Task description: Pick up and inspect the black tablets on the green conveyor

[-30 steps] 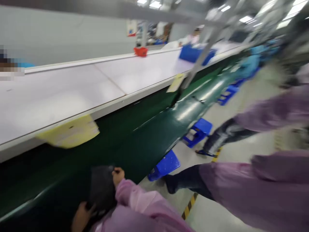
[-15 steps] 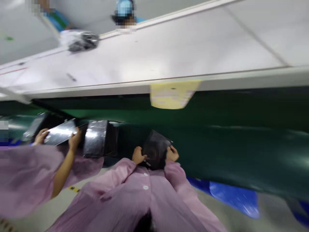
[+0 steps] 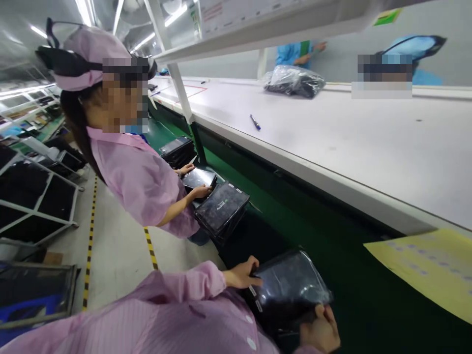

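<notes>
My left hand (image 3: 243, 274) grips the left edge of a flat black tablet (image 3: 289, 285) wrapped in shiny clear plastic, its thumb lying on top. At the near right corner my right hand (image 3: 321, 328) is closed on the same tablet, with the thumb on the film. The tablet is tilted in front of my chest, above the dark green surface (image 3: 354, 314). Two small white labels show near its left edge. Whether another lies under it, I cannot tell. To the left stands a stack of similar wrapped tablets (image 3: 223, 209); the top one shows an Android logo.
A co-worker in pink (image 3: 136, 167) on my left holds a wrapped tablet (image 3: 199, 178), with another stack (image 3: 177, 150) beyond. The white bench (image 3: 332, 132) carries a pen (image 3: 255, 122) and a plastic-wrapped bundle (image 3: 295, 81). A yellow sheet (image 3: 424, 268) hangs at the bench edge.
My view has swung to the left, bringing the co-worker and aisle into sight. Both hands still hold the tablet, whose film now reflects more light.
</notes>
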Tool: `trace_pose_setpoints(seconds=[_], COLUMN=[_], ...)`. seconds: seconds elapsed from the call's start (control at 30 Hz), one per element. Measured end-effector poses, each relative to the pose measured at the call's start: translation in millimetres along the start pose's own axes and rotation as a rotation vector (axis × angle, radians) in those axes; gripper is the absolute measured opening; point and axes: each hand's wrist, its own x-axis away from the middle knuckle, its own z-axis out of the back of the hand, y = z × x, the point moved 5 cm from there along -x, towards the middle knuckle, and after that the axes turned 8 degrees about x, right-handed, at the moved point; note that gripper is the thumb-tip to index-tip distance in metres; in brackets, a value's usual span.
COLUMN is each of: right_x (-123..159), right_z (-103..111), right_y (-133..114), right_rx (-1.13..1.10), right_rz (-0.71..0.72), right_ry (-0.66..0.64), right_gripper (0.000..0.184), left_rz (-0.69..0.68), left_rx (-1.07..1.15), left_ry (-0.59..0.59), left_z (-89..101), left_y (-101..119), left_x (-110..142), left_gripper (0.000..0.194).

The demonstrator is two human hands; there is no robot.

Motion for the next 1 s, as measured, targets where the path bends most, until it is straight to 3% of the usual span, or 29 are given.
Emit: trace_pose_setpoints(seconds=[0.1, 0.3, 0.5, 0.57, 0.63, 0.7, 0.77, 0.83, 0.9, 1.0], right_x=[6, 53, 101, 116, 123, 115, 93, 64, 38, 13], right_z=[-46, -167, -288, -317, -329, -316, -271, -197, -107, 7], right_y=[-17, -52, -84, -90, -91, -86, -76, -60, -38, 4], right_rx=[-0.043, -0.084, -0.057, -0.011, 0.05, 0.116, 0.186, 0.267, 0.364, 0.491], right_rz=[-0.009, 0.115, 0.245, 0.284, 0.322, 0.353, 0.369, 0.35, 0.271, 0.094], right_ry=[-0.021, -0.261, -0.424, -0.454, -0.462, -0.434, -0.346, -0.193, 0.014, 0.278], right_gripper=[0.056, 0.061, 0.049, 0.043, 0.041, 0.043, 0.048, 0.049, 0.05, 0.052], left_rz=[-0.069, -0.171, -0.233, -0.232, -0.216, -0.207, -0.225, -0.259, -0.331, -0.464], left_rx=[0.106, 0.259, 0.219, 0.16, 0.083, -0.008, -0.099, -0.172, -0.219, -0.202], left_ry=[0.14, 0.41, 0.709, 0.792, 0.836, 0.837, 0.822, 0.82, 0.843, 0.699], left_z=[39.5, 128.6, 236.8, 268.7, 289.9, 296.8, 290.1, 272.9, 247.2, 186.6], left_y=[14, 21, 28, 31, 30, 27, 22, 17, 13, 6], left_x=[28, 66, 67, 65, 62, 57, 56, 60, 69, 72], left_gripper=[0.036, 0.03, 0.031, 0.03, 0.028, 0.022, 0.02, 0.024, 0.028, 0.024])
